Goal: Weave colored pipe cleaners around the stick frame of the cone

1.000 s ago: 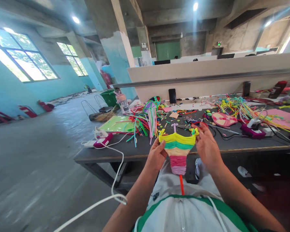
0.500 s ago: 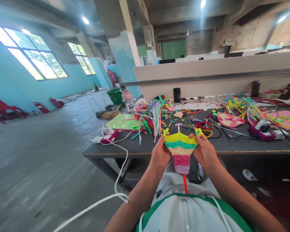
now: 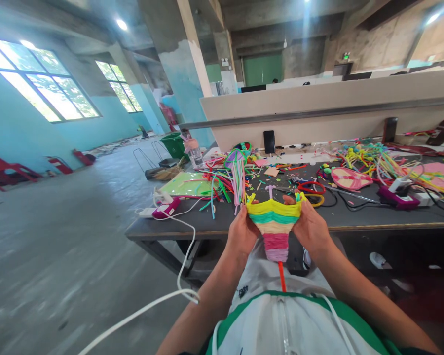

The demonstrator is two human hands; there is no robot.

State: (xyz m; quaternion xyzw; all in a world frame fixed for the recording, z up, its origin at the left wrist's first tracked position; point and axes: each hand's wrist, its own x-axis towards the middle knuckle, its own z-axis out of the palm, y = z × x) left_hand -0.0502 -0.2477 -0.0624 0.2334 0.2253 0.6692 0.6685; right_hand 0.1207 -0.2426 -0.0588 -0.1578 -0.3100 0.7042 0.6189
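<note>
A striped pipe-cleaner craft [image 3: 274,228] is held over my lap at the table's front edge. Its bands run yellow, teal, cream, dark pink and lilac, narrowing downward. A red-orange stem [image 3: 281,277] sticks out at the bottom, and a short lilac stub [image 3: 270,192] at the top. My left hand [image 3: 243,230] grips the left side, thumb in front. My right hand [image 3: 311,228] grips the right side the same way, some fingers hidden behind. Yellow-green tufts show at both upper corners.
On the dark table [image 3: 222,224], loose pipe cleaners [image 3: 366,158] and scraps lie scattered. Red-handled scissors [image 3: 311,187] rest beyond my right hand. A purple power strip [image 3: 166,208] trails a white cable [image 3: 140,311] at left. A bottle [image 3: 194,153] and a phone [image 3: 269,142] stand farther back.
The view has shifted slightly. Both hands keep their hold on the craft, which appears a little higher and further left; the right fingers behind its top edge show more.
</note>
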